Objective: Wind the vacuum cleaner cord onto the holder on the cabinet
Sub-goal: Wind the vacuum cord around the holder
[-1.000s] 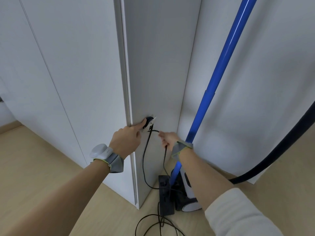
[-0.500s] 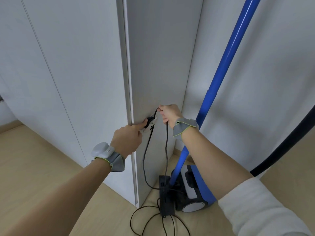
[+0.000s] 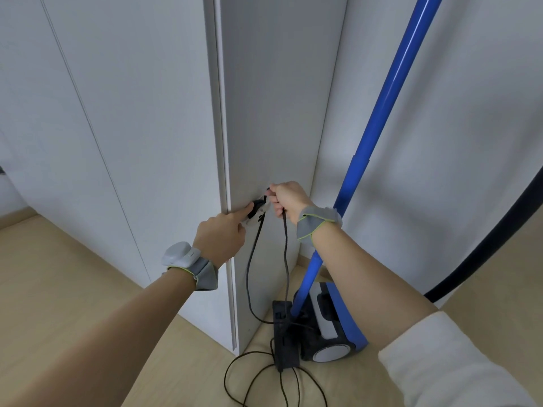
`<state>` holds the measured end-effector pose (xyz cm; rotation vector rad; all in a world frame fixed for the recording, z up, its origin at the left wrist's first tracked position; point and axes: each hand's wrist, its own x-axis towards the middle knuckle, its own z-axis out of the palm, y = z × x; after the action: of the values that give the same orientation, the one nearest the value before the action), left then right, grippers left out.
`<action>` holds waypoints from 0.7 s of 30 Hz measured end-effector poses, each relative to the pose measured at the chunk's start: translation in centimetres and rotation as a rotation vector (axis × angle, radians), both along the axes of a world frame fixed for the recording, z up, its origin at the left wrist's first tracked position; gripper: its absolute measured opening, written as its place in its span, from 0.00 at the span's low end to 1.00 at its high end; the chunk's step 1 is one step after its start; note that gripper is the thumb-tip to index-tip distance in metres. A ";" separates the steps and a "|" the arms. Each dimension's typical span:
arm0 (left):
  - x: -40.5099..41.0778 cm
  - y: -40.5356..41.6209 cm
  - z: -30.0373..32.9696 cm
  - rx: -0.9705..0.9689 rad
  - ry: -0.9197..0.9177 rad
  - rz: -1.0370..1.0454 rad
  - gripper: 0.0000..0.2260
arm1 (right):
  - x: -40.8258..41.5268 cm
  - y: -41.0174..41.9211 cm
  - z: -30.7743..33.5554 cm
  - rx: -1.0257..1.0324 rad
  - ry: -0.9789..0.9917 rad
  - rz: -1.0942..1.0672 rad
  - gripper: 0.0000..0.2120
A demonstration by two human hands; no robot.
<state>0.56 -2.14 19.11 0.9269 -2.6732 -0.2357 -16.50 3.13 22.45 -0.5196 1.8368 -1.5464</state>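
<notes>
A small holder (image 3: 258, 213) sticks out of the grey side panel of the white cabinet (image 3: 273, 113), with the black cord's end lying on it. My left hand (image 3: 221, 236) presses a fingertip against that cord end on the holder. Just above and right of the holder, my right hand (image 3: 286, 199) is closed on the black cord (image 3: 285, 254). Two strands hang down to the floor, where loose loops (image 3: 258, 377) lie. The blue vacuum cleaner (image 3: 329, 324) stands in the corner.
The vacuum's blue tube (image 3: 382, 118) leans up along the wall to the right of my hands. A thick black hose (image 3: 499, 236) curves across the right side. A black floor nozzle (image 3: 283, 333) stands beside the vacuum body. Light wooden floor (image 3: 73, 289) spreads to the left.
My right hand has risen with the cord from below the holder to just above it. The left hand has stayed pressed on the holder.
</notes>
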 end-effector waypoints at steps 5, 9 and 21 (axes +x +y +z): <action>-0.1 0.2 0.0 -0.011 0.014 0.000 0.26 | 4.1 1.2 -3.2 -0.067 0.204 0.024 0.12; -0.1 0.2 0.5 0.009 -0.022 0.000 0.25 | 5.6 2.2 -4.8 -0.027 0.348 0.032 0.10; 0.8 0.2 1.1 -0.014 0.017 -0.079 0.30 | 10.5 2.5 -6.6 0.233 0.848 0.213 0.07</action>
<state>1.37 -1.99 20.20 0.8121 -2.6956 -0.2407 -5.97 5.60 15.84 -1.3527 2.4205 -1.0005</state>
